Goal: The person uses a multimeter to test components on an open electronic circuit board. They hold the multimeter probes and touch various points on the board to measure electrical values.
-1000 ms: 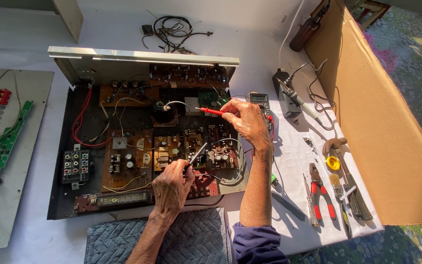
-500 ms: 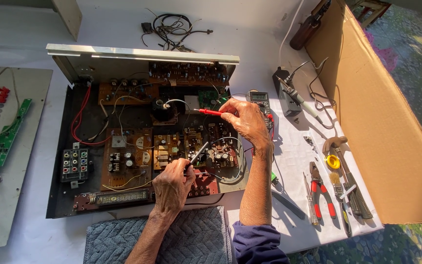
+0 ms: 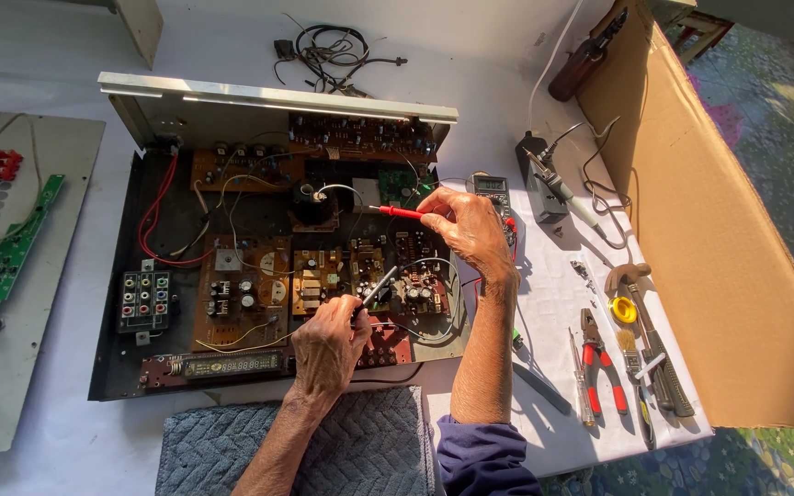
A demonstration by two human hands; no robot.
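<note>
Left hand: the left hand (image 3: 328,342) closes its grip on a black probe (image 3: 376,287), held like a pen so the slim metal-tipped end slants up and right onto the small parts of the power board (image 3: 406,280).
Right hand: the right hand (image 3: 470,225) pinches a red probe (image 3: 395,211) between thumb and fingertips; the probe lies nearly level, its tip pointing left toward the middle of the chassis, by the dark round component (image 3: 312,200). The forearm comes in from the right edge, apparently to keep clear of the wiring.
Probes' place: both sit over the right half of the open amplifier chassis (image 3: 112,367), the black one low, the red one above it, well apart.
Chassis: a shallow black metal tray with its silver front panel (image 3: 277,95) tipped up at the far side; brown circuit boards, red wires (image 3: 153,220) and a block of coloured sockets (image 3: 144,300) lie exposed.
Meter: a small grey multimeter (image 3: 492,190) rests just beyond the right hand, its face turned to the wearer.
Bench: a white-covered bench (image 3: 48,441); a grey ribbed towel (image 3: 360,450) pads the near edge.
Tools: red-handled pliers (image 3: 599,358), a brush and a hammer lie in a row at the right, beside a brown cardboard sheet (image 3: 691,230).
Left side: a grey panel with a green board (image 3: 11,253) lies apart.
</note>
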